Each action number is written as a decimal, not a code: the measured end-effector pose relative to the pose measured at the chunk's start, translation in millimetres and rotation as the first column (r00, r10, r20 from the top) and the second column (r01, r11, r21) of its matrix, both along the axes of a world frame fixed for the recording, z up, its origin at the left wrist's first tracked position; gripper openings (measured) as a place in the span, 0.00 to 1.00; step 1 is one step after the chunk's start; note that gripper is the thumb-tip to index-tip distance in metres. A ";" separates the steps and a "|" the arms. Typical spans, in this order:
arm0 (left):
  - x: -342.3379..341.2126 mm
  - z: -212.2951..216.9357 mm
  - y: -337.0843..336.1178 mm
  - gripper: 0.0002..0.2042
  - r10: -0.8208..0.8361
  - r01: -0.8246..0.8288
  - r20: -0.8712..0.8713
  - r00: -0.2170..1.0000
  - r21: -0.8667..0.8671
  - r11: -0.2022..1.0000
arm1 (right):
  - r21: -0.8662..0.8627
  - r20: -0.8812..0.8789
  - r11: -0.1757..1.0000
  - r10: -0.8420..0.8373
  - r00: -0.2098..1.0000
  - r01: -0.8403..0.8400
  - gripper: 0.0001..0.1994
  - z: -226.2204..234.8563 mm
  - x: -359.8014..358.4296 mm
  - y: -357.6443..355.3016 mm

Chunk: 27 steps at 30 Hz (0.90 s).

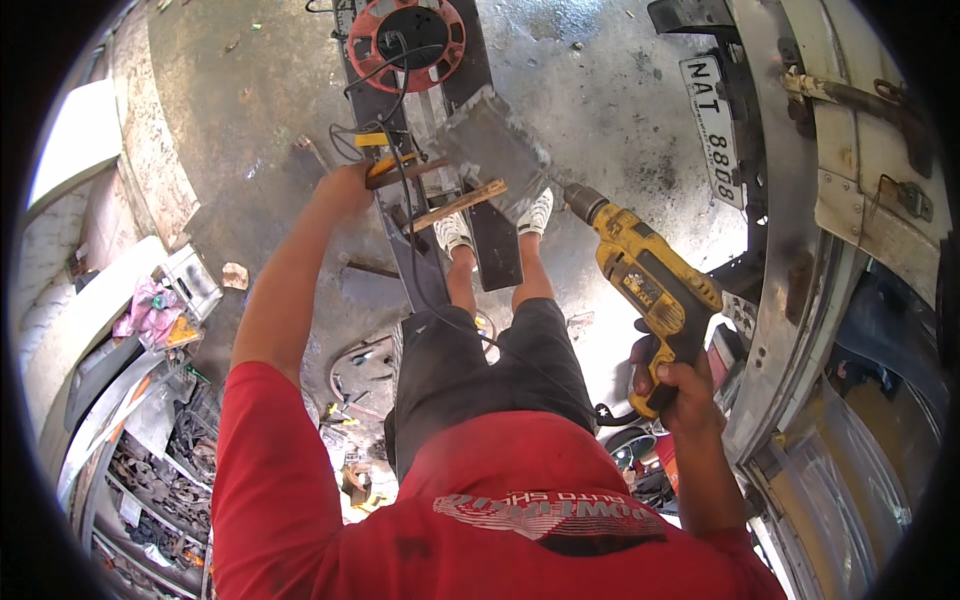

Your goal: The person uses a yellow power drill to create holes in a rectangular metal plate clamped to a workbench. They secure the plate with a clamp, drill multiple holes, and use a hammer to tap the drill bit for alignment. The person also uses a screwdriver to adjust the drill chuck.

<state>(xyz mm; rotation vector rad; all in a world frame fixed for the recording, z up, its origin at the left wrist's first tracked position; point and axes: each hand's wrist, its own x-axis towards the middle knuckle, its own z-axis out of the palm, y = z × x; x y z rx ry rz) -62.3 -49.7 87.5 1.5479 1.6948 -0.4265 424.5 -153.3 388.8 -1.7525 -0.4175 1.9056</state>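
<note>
My right hand [688,388] is wrapped round the handle of a yellow and black power drill [640,262]. The drill points up and left, its bit reaching the right edge of a worn grey metal plate [495,150]; whether the two touch I cannot tell. On the plate's other side, my left hand [346,190] is closed at the end of a dark brown strip [408,173] that runs to the plate. Its fingertips are hidden. A lighter wooden stick [460,205] lies across the plate's near edge. Small yellow pieces [372,139] sit by my left hand.
A long dark bench [425,265] stretches away between my legs, carrying a red cable reel [407,45]. Black cord [412,215] loops down from it. A vehicle body [800,330] and a licence plate [713,130] stand right. Car panels and clutter [150,400] fill the left.
</note>
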 end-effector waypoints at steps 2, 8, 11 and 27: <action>2.8 -1.0 -0.1 0.28 0.076 -0.076 0.016 0.997 0.014 0.997 | -0.023 -0.024 1.000 -0.005 1.000 0.004 0.34 -2.2 2.1 -0.1; -8.9 15.2 -60.7 0.31 0.318 -0.306 0.102 0.942 -0.117 0.945 | 0.018 -0.031 1.000 0.012 0.999 -0.011 0.36 5.2 7.8 14.6; 1.1 28.4 -152.7 0.33 0.509 -0.500 0.165 0.845 -0.096 0.861 | 0.086 0.033 0.994 0.069 0.997 -0.071 0.37 20.8 22.5 38.1; 105.6 -30.9 -345.3 0.32 0.823 -0.821 0.149 0.548 -0.090 0.563 | -0.037 0.603 0.649 0.621 0.501 -0.760 0.27 66.5 42.1 105.5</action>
